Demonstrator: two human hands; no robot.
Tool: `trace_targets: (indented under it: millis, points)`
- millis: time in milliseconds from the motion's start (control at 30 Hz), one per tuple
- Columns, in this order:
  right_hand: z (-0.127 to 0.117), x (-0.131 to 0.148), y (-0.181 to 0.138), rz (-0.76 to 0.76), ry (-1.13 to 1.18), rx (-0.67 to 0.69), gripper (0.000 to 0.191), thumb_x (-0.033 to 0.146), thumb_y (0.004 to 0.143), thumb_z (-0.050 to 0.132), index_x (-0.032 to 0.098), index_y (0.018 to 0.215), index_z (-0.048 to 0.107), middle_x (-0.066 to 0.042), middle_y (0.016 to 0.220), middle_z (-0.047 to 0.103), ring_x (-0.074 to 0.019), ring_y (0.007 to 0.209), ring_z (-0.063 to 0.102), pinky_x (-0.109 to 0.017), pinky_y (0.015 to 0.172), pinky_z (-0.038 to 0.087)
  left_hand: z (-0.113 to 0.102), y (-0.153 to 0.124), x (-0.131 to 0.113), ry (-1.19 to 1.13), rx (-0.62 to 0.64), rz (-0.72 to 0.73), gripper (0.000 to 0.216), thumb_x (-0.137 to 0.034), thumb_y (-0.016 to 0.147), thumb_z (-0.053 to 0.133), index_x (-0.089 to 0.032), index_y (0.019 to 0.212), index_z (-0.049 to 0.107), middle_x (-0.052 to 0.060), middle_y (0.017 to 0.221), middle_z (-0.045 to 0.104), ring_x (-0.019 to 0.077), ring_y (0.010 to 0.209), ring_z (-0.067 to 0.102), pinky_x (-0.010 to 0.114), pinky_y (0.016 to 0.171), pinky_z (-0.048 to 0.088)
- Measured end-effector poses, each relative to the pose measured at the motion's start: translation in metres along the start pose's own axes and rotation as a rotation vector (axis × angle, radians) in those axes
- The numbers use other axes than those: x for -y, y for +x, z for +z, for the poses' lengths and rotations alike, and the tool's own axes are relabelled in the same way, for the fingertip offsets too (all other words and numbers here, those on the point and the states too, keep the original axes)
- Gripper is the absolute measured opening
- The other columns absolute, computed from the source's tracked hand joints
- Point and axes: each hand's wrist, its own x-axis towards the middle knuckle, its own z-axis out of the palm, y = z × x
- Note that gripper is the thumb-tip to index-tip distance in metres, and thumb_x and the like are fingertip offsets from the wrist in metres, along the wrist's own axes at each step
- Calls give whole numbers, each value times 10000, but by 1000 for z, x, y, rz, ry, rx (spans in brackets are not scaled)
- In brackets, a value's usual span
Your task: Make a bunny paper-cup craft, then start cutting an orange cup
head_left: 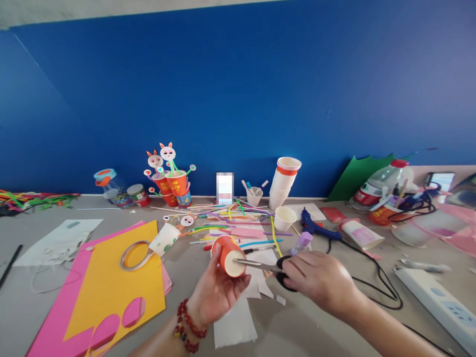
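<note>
My left hand [219,297] is wrapped round an orange-red paper cup [226,252], tilted so that its pale base faces me. A pair of scissors [260,265] with black handles is gripped in my right hand [316,275]. The scissor tips touch the middle of the cup's base; whether they have pierced it I cannot tell. Behind the cup lies a loose pile of coloured pipe cleaners and straws [238,215]. White paper scraps [238,322] lie beneath my hands. A lilac glue stick [302,243] stands just beyond my right hand.
Yellow card [115,277] with cut-out holes lies over pink card at left, under a tape roll [126,265]. At the back stand decorated cups [176,183] and a tall cup stack [284,183]. Rightward are a blue glue gun [320,230], its cable, and a power strip [439,302].
</note>
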Motion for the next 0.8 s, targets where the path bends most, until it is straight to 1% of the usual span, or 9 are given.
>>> trace_targets:
  millis: [100, 233, 300, 400, 500, 600, 700, 733, 800]
  points:
    - [-1, -2, 1, -25, 18, 17, 402, 175, 1018, 343, 192, 696, 582, -5, 556, 586, -161, 537, 513, -336, 551, 251, -1, 0, 0, 13, 8, 5, 482, -510, 938, 537, -48, 977, 669, 124, 763, 729, 213, 720, 729, 341, 822, 595]
    - [-2, -2, 2, -15, 54, 84, 314, 229, 978, 456, 197, 689, 576, -4, 551, 591, -154, 527, 512, -319, 542, 247, -3, 3, 0, 22, 22, 21, 456, -507, 942, 535, -75, 1017, 662, 98, 785, 735, 193, 703, 721, 331, 819, 596]
    - [-1, 0, 0, 44, 89, 143, 253, 251, 927, 536, 202, 682, 574, -1, 556, 604, -154, 526, 528, -303, 531, 251, -3, 4, 1, 5, 21, 48, 424, -493, 931, 566, -91, 1027, 660, 86, 796, 739, 186, 707, 718, 330, 818, 597]
    - [2, 7, -4, 198, 214, 226, 181, 275, 852, 608, 213, 683, 587, 7, 578, 635, -155, 524, 559, -279, 507, 255, -4, 5, 2, -36, 54, 135, 367, -443, 925, 601, -103, 1047, 664, 98, 892, 750, 185, 770, 723, 328, 826, 595]
    - [7, 19, -6, 386, 471, 286, 202, 278, 822, 643, 217, 643, 574, 36, 567, 626, -129, 508, 543, -250, 488, 249, -4, 4, 4, -63, 107, 208, 337, -414, 956, 558, -117, 1064, 675, 113, 984, 750, 189, 845, 727, 322, 833, 592]
    - [13, 33, -4, 637, 838, 367, 355, 341, 785, 699, 201, 559, 464, 71, 497, 501, -95, 464, 436, -216, 455, 224, -3, 3, 4, -56, 118, 265, 348, -403, 986, 496, -121, 1065, 683, 116, 990, 753, 188, 849, 728, 312, 816, 596]
    - [17, 46, -2, 851, 1258, 415, 536, 502, 747, 722, 211, 520, 334, 83, 459, 386, -76, 435, 347, -208, 428, 204, -3, 4, 4, -46, 124, 319, 337, -386, 991, 487, -129, 1081, 686, 113, 1020, 751, 187, 872, 725, 299, 818, 594]
    - [18, 50, -2, 897, 1398, 426, 563, 570, 738, 715, 215, 523, 335, 83, 452, 384, -71, 421, 339, -210, 419, 199, -3, 4, 4, -42, 131, 333, 327, -380, 989, 495, -134, 1081, 690, 111, 1032, 751, 187, 887, 724, 295, 823, 592]
    - [16, 56, -2, 977, 1660, 437, 579, 672, 720, 696, 207, 545, 399, 83, 444, 404, -55, 381, 314, -210, 399, 175, -4, 5, 3, -26, 155, 358, 308, -368, 980, 520, -138, 1082, 697, 111, 1061, 748, 190, 921, 721, 286, 832, 586]
